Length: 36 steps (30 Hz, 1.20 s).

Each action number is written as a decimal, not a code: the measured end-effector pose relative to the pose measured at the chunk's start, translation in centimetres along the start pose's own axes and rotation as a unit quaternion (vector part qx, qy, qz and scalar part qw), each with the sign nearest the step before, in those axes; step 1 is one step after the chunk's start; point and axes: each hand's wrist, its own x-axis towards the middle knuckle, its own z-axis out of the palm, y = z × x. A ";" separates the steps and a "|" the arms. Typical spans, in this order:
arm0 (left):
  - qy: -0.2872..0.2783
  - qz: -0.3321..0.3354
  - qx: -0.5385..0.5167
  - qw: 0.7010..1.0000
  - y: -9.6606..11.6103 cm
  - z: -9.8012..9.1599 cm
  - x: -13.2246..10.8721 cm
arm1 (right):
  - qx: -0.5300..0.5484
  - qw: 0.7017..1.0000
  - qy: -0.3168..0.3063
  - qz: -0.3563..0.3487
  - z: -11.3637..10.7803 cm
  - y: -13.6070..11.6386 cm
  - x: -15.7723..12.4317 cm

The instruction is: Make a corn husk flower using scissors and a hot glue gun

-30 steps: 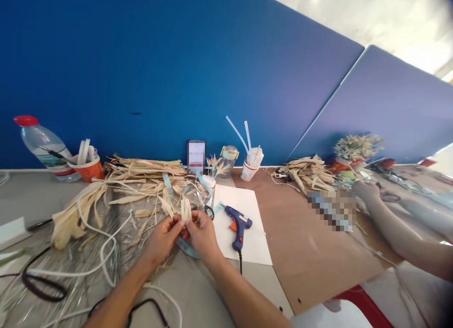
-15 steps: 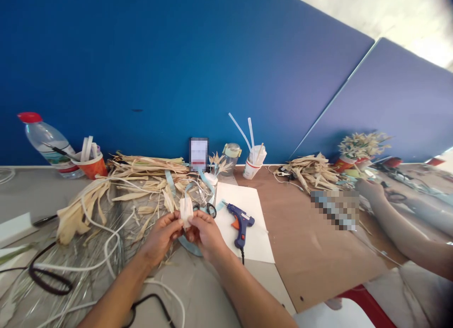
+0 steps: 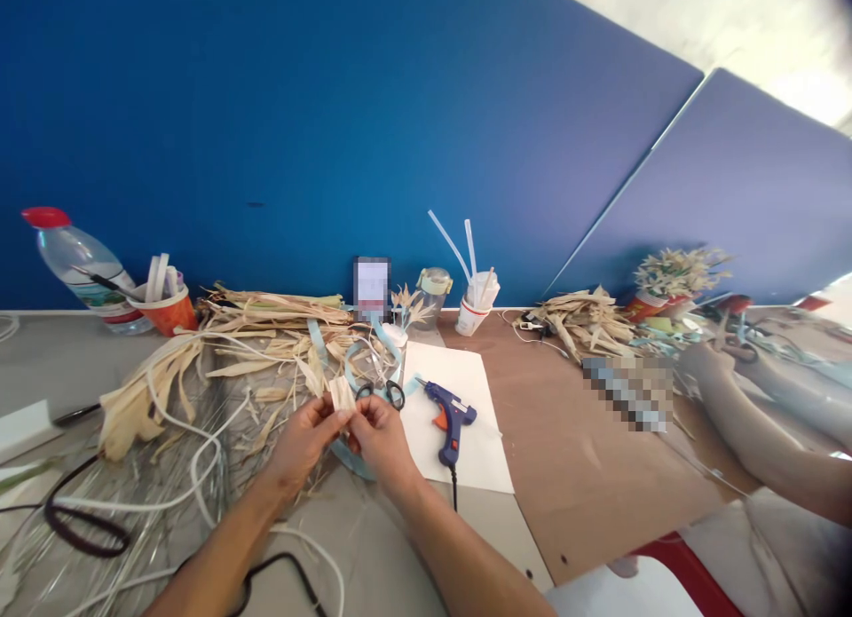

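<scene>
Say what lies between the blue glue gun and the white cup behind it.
Only white paper under the glue gun, then brown board; the head view shows it.

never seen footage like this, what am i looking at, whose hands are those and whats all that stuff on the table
No machine here: a camera worn on a person's head looks down at their own bare hands. The left hand and right hand together pinch a small pale strip of dried husk. On the grey table lie a pile of dried tan husks, black-handled scissors and a blue hot glue gun on a white sheet of paper. The arm at the right edge belongs to another person.
</scene>
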 end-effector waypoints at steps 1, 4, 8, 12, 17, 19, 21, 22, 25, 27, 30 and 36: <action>0.007 -0.003 0.001 1.000 0.1 0.1 0.0 | -0.002 1.000 -0.001 -0.004 0.0 0.0 0.0; 0.024 0.005 -0.033 0.999 0.4 0.2 -0.2 | 0.044 0.999 -0.026 0.010 -0.2 -0.1 -0.1; 0.045 0.013 -0.083 0.995 0.9 0.2 -0.2 | 0.107 0.992 -0.049 0.036 -0.4 -0.6 0.0; 0.097 0.037 -0.096 0.990 1.3 -0.6 0.2 | 0.027 0.999 0.016 -0.029 -1.4 -1.4 0.5; 0.143 0.078 -0.102 0.981 1.4 -1.4 0.8 | -0.196 0.962 0.127 -0.141 -3.4 -1.8 1.5; 0.148 0.084 -0.108 0.979 1.2 -1.4 0.9 | -0.258 0.941 0.142 -0.168 -3.8 -1.8 1.7; 0.154 0.086 -0.104 0.979 1.1 -1.4 1.0 | -0.310 0.923 0.137 -0.182 -4.0 -1.7 1.9; 0.158 0.086 -0.099 0.979 1.0 -1.4 1.0 | -0.337 0.915 0.128 -0.184 -4.0 -1.6 1.9; 0.165 0.088 -0.073 0.980 0.8 -1.6 1.2 | -0.416 0.889 0.093 -0.167 -3.6 -1.6 1.8; 0.164 0.089 -0.055 0.981 0.7 -1.7 1.2 | -0.461 0.873 0.078 -0.140 -3.3 -1.8 1.6; 0.167 0.096 -0.025 0.981 0.7 -1.6 1.2 | -0.532 0.838 0.067 -0.101 -2.8 -2.3 1.3; 0.167 0.101 0.017 0.981 0.5 -1.3 1.1 | -0.667 0.741 0.060 -0.050 -1.7 -3.0 2.3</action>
